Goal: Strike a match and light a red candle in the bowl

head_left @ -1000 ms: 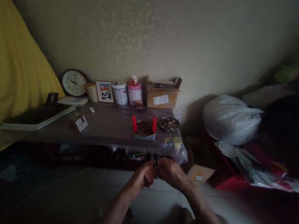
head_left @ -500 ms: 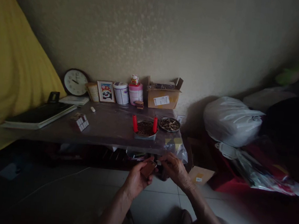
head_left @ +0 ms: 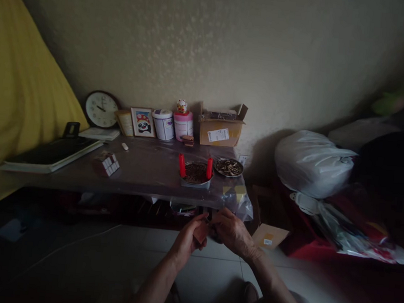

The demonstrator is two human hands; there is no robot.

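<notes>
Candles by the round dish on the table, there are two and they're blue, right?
Not quite. The two candles standing by the round dish on the table are red, not blue. The head view shows this. There are indeed two of them, one at each side of the dish.

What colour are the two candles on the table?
Both candles are red, seen best in the head view.

Both forearms bare, stretched forward and converging, left hand (head_left: 187,239) curled closed with thumb uppermost, right hand (head_left: 232,232) just beside it, knuckles up, fingertips pinched against the left's.
</notes>
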